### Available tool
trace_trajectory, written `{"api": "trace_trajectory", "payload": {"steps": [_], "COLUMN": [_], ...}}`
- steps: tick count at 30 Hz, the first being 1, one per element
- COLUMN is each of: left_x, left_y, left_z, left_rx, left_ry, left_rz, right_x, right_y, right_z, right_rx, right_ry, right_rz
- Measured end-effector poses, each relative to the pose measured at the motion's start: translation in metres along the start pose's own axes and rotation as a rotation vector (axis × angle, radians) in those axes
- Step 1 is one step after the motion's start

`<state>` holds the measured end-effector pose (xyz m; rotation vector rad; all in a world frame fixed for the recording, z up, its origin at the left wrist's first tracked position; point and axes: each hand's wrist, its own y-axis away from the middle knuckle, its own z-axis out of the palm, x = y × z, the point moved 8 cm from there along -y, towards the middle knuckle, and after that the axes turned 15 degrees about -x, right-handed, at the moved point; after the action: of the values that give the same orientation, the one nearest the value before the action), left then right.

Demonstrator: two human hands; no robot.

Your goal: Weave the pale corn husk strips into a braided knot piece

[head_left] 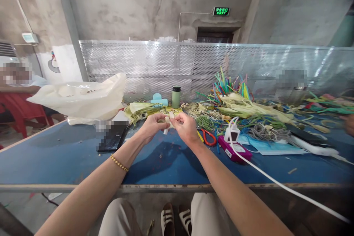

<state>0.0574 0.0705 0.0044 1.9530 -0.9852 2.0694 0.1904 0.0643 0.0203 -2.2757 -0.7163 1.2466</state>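
Observation:
Both my hands meet over the blue table (69, 155), pinching a small cream-white piece (167, 121) between the fingertips. My left hand (151, 128) closes on it from the left, and a short white stub points down below those fingers. From the right, my right hand (186, 128) grips the same piece with thumb and forefinger. Its exact kind is too small to make out and partly hidden by the fingers. Just behind the hands lie pale dried husks (143, 108) and a green bottle with a black lid (176, 97).
Red-handled scissors (208, 137), a purple power block (233, 151) with a white charger (231, 132) and a cable are to the right. Beyond them lie a blue face mask (273, 147), grey cords (262, 132) and coloured stems (229, 86). A plastic bag (80, 96) and black phone-like object (112, 141) stand left.

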Motion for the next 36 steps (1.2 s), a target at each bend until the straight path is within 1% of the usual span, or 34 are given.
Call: {"api": "trace_trajectory", "payload": {"steps": [2,4,8,11,13,15,16,18,20,23,26,30,32,33,36], "left_x": [0.000,0.001,0.000,-0.002,-0.002,-0.001,-0.001,-0.002,-0.002,-0.003,-0.005,-0.004,-0.003,-0.004,-0.009], "left_y": [0.000,0.000,0.001,0.000,0.000,0.000,0.000,0.001,0.002,0.003,0.004,0.004,0.004,0.004,0.003], "left_z": [0.003,0.005,-0.002,-0.009,-0.012,-0.011,-0.010,-0.005,0.000,0.003,0.003,0.001,0.001,0.001,0.000], "left_rx": [-0.029,-0.031,0.035,0.056,0.041,-0.012,-0.050,-0.136,-0.217,-0.301,-0.326,-0.316,-0.318,-0.321,-0.309], "left_ry": [0.018,0.022,-0.001,0.010,0.044,0.093,0.120,0.169,0.197,0.195,0.197,0.221,0.229,0.235,0.247], "left_rz": [0.001,0.010,0.005,-0.007,-0.016,-0.038,-0.056,-0.098,-0.127,-0.137,-0.148,-0.142,-0.141,-0.146,-0.167], "right_x": [0.000,0.000,0.000,0.003,0.005,0.002,0.000,-0.005,-0.008,-0.013,-0.020,-0.028,-0.030,-0.029,-0.031], "right_y": [0.000,0.000,-0.001,-0.003,-0.003,-0.003,-0.003,-0.002,-0.001,0.002,0.005,0.009,0.009,0.008,0.005], "right_z": [0.001,0.002,0.005,0.002,-0.006,-0.014,-0.016,-0.015,-0.009,-0.002,-0.002,0.000,0.001,0.001,-0.007], "right_rx": [-0.003,-0.007,-0.066,-0.119,-0.094,-0.064,-0.079,-0.144,-0.249,-0.381,-0.446,-0.522,-0.527,-0.510,-0.372], "right_ry": [-0.008,-0.021,-0.071,-0.143,-0.191,-0.263,-0.308,-0.401,-0.493,-0.613,-0.672,-0.690,-0.666,-0.638,-0.469], "right_rz": [0.012,0.011,-0.001,0.034,0.071,0.071,0.063,0.044,0.036,0.022,-0.012,-0.058,-0.067,-0.070,-0.130]}}
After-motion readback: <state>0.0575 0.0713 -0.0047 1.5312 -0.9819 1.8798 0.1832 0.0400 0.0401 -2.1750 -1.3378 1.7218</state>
